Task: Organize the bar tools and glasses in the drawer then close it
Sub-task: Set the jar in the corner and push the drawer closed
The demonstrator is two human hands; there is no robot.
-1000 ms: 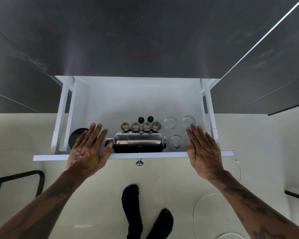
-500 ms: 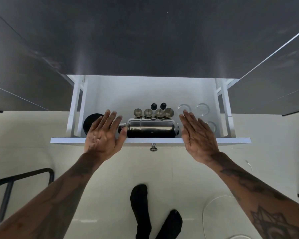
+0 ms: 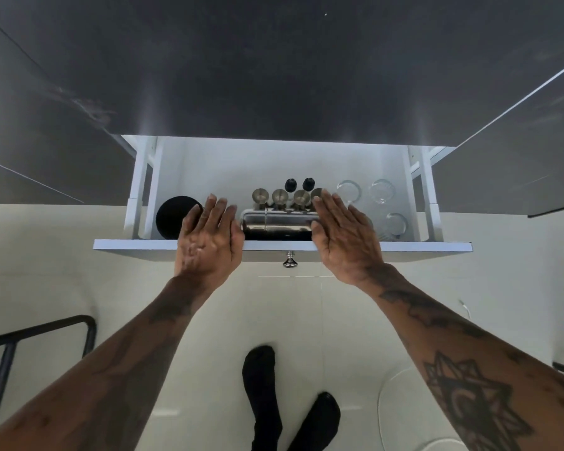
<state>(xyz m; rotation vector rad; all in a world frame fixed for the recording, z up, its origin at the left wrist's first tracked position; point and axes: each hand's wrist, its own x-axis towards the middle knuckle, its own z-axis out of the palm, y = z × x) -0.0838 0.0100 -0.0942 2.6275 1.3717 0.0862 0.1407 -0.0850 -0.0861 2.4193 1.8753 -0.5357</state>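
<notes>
while drawer [image 3: 420, 246] open, both hands flat, fingers extended: left [image 3: 209, 242], right [image 3: 345, 236].

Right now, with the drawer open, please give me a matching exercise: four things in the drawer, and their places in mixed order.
Things:
1. black round object
2. steel shaker
3. clear glasses
4. two black stoppers

Places:
A. right side
B. behind the brass-coloured row
C. left end
D. lying along the drawer front, between the hands

Pairs: 1-C, 2-D, 3-A, 4-B
</notes>
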